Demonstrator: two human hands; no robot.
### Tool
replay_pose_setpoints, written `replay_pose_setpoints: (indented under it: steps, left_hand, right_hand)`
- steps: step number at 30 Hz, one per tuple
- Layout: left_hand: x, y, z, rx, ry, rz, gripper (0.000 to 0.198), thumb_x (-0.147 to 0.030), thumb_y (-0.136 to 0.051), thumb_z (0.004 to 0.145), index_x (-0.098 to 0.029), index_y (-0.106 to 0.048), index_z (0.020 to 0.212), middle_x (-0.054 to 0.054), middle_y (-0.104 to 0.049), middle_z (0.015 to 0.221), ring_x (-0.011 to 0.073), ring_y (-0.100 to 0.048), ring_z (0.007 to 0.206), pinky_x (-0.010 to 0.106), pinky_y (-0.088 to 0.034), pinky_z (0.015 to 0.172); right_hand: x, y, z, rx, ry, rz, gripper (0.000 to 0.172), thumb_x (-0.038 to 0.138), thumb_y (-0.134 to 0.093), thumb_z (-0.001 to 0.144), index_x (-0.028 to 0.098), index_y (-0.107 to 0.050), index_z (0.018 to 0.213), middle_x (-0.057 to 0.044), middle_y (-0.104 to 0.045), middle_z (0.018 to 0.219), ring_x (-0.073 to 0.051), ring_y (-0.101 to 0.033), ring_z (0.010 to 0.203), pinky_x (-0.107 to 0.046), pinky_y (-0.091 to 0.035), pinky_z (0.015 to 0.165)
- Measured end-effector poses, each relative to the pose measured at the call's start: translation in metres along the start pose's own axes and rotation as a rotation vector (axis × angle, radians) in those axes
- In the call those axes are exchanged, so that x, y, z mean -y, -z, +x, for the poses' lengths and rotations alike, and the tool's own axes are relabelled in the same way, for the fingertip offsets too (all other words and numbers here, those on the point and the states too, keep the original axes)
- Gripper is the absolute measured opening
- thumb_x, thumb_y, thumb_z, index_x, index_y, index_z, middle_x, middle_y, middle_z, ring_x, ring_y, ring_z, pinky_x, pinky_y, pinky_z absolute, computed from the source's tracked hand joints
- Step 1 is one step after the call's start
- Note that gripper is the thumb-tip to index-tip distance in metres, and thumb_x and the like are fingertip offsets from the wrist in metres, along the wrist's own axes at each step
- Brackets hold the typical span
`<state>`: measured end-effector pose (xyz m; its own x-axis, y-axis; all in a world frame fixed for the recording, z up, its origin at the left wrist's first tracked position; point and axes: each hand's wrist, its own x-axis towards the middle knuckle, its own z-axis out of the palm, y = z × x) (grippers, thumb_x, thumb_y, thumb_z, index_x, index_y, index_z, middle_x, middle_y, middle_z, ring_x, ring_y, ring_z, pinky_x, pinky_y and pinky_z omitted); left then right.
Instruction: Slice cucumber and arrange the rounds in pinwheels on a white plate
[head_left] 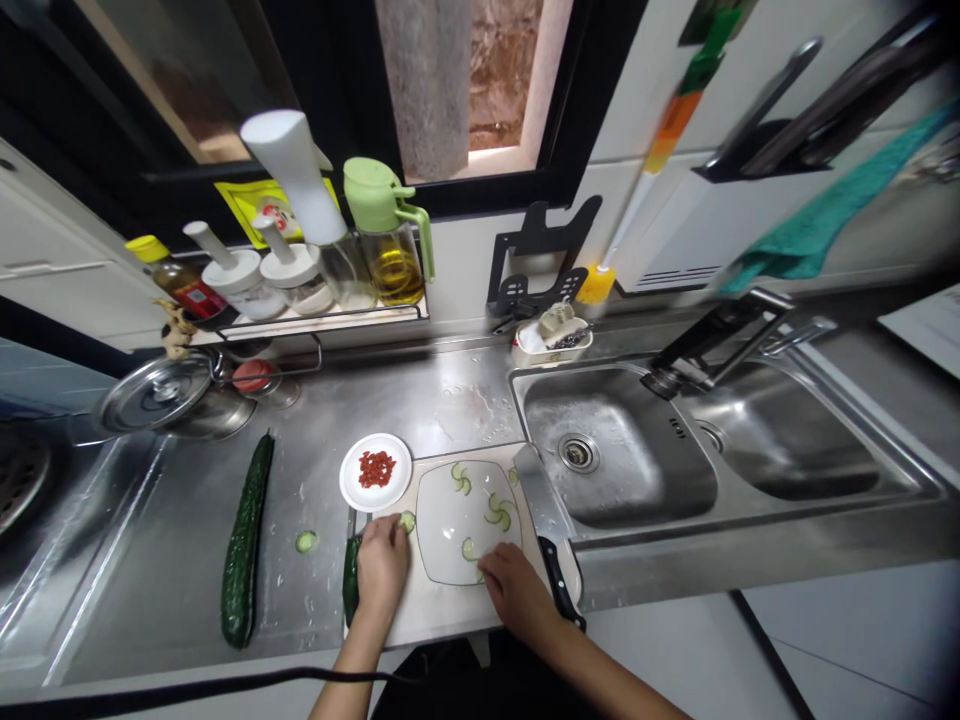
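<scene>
A white square plate (442,500) rests on the cutting board (420,615), with curved cucumber slices (498,512) arranged on it in small swirls. My left hand (382,565) pinches a cucumber slice (406,521) by the plate's left edge. Over the plate's lower right, the fingers of my right hand (514,590) are closed together at a slice; what they hold is too small to make out. A dark green cucumber piece (351,580) lies left of my left hand. The cleaver (543,492) lies along the board's right side, its black handle beside my right hand.
A small white plate of red pieces (376,468) stands at the board's upper left. Farther left lie a whole cucumber (246,545) and a loose slice (306,541). The double sink (622,440) is at right, a lidded pot (165,395) and condiment rack (322,322) at back left.
</scene>
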<state>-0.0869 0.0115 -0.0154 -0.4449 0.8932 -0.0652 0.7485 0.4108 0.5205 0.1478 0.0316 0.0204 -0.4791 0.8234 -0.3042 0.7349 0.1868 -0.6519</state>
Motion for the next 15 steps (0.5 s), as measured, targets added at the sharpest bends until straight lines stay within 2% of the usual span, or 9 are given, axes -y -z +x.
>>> replay_pose_setpoints:
  steps: [10,15]
  left_hand:
    - [-0.002,0.004,0.009,0.046,0.05,-0.033,0.023,-0.025,-0.043,0.08,-0.02,-0.066,0.079,0.004,-0.066,0.077,0.0169,-0.059,0.072,0.026,-0.042,0.074]
    - [-0.003,0.003,0.014,0.063,0.038,0.016,0.024,-0.025,-0.041,0.083,-0.019,-0.062,0.077,0.005,-0.064,0.076,0.0166,-0.058,0.071,0.026,-0.04,0.071]
  right_hand:
    - [-0.001,0.0,0.0,0.016,0.007,-0.015,0.021,0.009,-0.044,0.082,0.017,-0.063,0.087,-0.008,-0.058,0.09,-0.019,-0.051,0.091,-0.03,-0.039,0.083]
    - [-0.003,-0.002,0.0,0.005,0.017,-0.011,0.018,0.008,-0.046,0.08,0.016,-0.062,0.085,-0.008,-0.057,0.09,-0.019,-0.05,0.09,-0.029,-0.039,0.082]
